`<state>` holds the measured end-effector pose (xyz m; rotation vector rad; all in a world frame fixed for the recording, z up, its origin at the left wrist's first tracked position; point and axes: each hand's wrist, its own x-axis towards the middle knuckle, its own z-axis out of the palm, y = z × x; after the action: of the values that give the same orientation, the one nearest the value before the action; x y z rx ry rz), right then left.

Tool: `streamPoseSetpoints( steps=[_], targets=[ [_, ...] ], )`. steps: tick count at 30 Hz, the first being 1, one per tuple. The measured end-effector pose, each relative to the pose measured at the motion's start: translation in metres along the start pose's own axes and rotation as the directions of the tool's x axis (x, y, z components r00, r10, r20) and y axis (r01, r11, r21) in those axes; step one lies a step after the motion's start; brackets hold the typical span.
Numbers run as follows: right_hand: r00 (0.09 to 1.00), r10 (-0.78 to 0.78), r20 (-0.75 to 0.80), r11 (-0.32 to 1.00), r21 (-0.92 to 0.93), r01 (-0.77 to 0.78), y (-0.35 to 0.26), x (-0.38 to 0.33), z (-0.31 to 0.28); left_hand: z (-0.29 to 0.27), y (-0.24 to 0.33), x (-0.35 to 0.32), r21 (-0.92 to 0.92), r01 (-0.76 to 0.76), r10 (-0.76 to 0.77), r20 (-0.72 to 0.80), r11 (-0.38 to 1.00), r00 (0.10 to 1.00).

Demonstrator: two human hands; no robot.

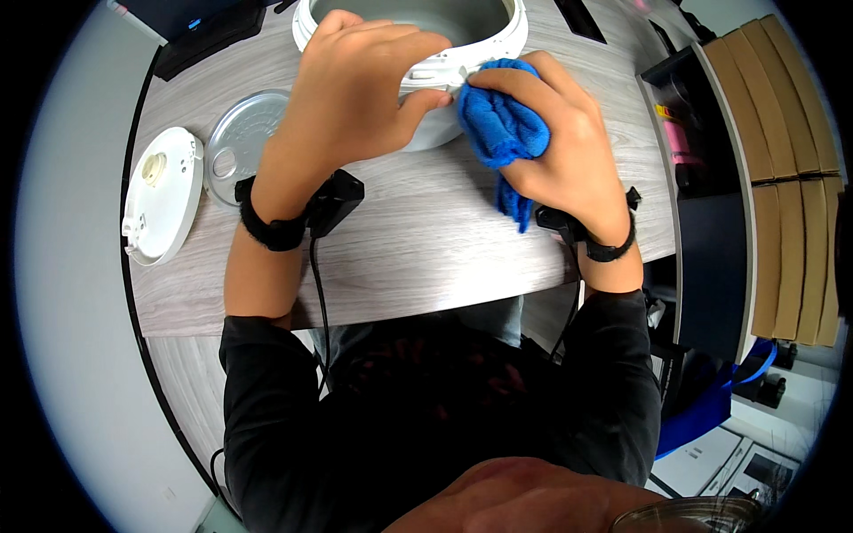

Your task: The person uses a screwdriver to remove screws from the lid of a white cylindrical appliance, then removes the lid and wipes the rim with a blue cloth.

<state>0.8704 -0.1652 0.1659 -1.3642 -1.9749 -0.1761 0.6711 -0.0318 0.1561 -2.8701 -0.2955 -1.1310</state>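
A white round cooker body (431,133) with a grey inside stands at the far middle of the table, its far part cut off by the picture's upper edge. My left hand (355,84) is at its near rim, fingers curled over the top and thumb against the outer wall. A bunched blue cloth (502,120) is gripped in my right hand (569,133), pressed to the rim's right side. One end of the cloth hangs down below the hand. To the left lie a white lid (164,200) with a small round valve and a clear or metallic round disc (244,133), partly behind my left arm.
A black device (209,40) sits at the table's far left. On the right stands a dark shelf (711,258) with brown cardboard boxes (782,107) beside it. Black modules are strapped to both my wrists, and their cables (320,293) run down past the table's front edge.
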Motion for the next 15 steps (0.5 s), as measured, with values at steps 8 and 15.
streamPoseSetpoints(
  steps=[8, 15],
  targets=[
    [0.996, -0.051, 0.077, 0.999, 0.006, 0.05, 0.009, -0.007, -0.011, -0.005, 0.006, 0.003, -0.034, -0.043, 0.044, 0.04, 0.998, 0.998],
    [0.99, -0.132, -0.043, 0.991, -0.023, 0.132, -0.004, -0.009, 0.009, -0.005, 0.009, 0.003, -0.048, -0.057, 0.058, 0.032, 0.997, 0.998]
  ],
)
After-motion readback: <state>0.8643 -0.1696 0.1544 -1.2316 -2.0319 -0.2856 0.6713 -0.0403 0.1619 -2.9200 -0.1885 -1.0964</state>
